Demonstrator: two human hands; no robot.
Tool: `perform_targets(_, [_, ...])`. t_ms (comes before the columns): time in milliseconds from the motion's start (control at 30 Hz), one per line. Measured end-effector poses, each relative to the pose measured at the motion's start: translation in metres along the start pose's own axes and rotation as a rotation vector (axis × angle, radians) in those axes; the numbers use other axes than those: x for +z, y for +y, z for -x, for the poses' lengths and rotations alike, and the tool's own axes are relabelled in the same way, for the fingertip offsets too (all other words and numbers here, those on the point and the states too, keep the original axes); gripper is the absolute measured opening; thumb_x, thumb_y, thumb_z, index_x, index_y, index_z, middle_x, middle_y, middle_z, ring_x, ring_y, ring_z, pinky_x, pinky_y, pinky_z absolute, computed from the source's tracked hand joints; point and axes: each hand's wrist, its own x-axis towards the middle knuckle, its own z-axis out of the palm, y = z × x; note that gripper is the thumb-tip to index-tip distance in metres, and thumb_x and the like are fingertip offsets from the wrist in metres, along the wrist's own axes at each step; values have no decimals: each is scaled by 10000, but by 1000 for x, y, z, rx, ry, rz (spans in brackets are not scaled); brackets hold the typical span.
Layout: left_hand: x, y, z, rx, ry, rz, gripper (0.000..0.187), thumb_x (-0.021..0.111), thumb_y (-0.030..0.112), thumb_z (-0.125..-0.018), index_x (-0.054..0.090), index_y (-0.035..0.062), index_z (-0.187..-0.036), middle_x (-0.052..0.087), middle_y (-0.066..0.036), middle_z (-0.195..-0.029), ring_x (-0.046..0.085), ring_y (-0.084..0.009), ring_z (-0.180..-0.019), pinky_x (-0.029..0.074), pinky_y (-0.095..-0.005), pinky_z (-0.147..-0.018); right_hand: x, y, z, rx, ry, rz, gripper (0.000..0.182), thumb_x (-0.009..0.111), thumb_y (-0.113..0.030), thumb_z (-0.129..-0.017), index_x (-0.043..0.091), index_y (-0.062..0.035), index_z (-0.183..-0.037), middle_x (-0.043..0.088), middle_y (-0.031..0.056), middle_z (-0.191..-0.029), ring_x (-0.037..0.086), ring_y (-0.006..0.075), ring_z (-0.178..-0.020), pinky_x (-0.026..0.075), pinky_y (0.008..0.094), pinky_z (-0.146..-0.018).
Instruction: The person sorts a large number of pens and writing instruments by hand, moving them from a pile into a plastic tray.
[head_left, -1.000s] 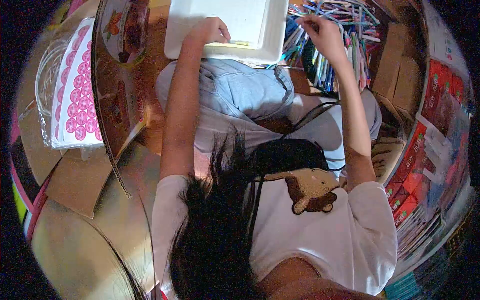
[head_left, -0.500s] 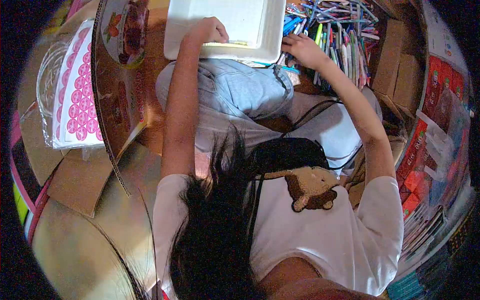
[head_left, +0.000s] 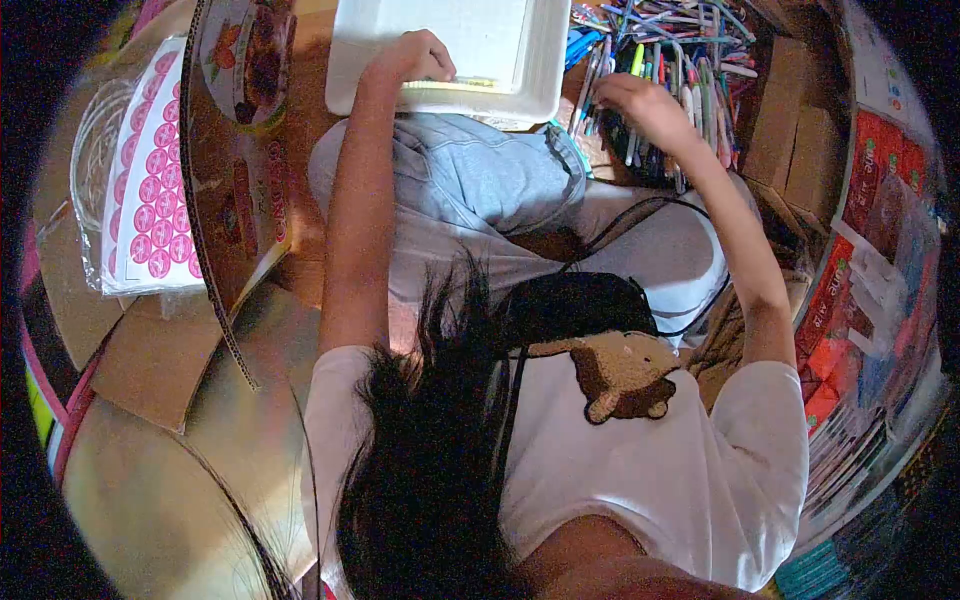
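A white tray [head_left: 345, 60] lies at the top, over my lap. Inside it, near its front edge, is a thin yellowish item [head_left: 465, 84]. My left hand [head_left: 418, 58] is closed at the left end of that item, its fingertips pressed against it or around it. To the right of the tray, a large pile of pens [head_left: 700, 95] is spread out. Over the left part of this pile is my right hand [head_left: 645, 108], with its fingers bent together beside some pens. Whatever its fingertips may hold is too small to make out.
Sheets with pink round stickers [head_left: 160, 200] lie in clear plastic at the left, beside a tall cardboard flap [head_left: 235, 180]. A cardboard box [head_left: 810, 170] stands right of the pens. Red packages [head_left: 870, 180] line the far right.
My right hand has moved right, away from the tray's edge and over the pens, and its fingers have drawn together. My left hand has stayed almost where it was.
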Motion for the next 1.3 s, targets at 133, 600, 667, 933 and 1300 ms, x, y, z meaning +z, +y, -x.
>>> perform_targets(133, [3, -5, -3, 13, 22, -27, 200, 711, 145, -592, 710, 106, -788, 673, -78, -743, 630, -179, -679, 493, -299, -669, -50, -21, 12, 146, 257, -221, 211, 559, 59, -733, 582, -37, -919, 612, 92, -956, 595, 250, -912, 457, 304, -812])
perform_targets(600, [-4, -6, -2, 37, 232, 74, 211, 644, 220, -736, 676, 69, -878, 665, -78, -818, 617, -179, -753, 489, -315, -709, -21, -50, -63, 142, 439, -405, 142, 562, -48, -808, 608, -35, -942, 609, 146, -932, 588, 313, -880, 462, 341, -782])
perform_targets(667, [-4, -26, -7, 6, 365, 57, 213, 632, 235, -751, 671, 74, -885, 664, -82, -833, 618, -188, -768, 487, -325, -725, 4, -46, -78, 153, 376, -393, 212, 555, 2, -752, 622, -38, -949, 604, 159, -911, 583, 330, -861, 461, 375, -777])
perform_targets(933, [-4, -11, -1, 24, 128, 63, 198, 668, 232, -713, 687, 99, -859, 670, -86, -806, 631, -187, -738, 491, -305, -714, 39, -61, -102, 249, 19, 81, 160, 576, -145, -742, 618, -84, -883, 621, 128, -823, 619, 297, -778, 501, 394, -673])
perform_targets(1300, [-2, -3, -2, -34, 79, -89, 178, 680, 174, -630, 710, 129, -800, 673, -79, -773, 640, -193, -686, 505, -301, -692, 17, -53, -73, 309, 359, -141, 217, 535, -152, -778, 619, -121, -975, 613, 116, -905, 594, 297, -849, 496, 392, -702])
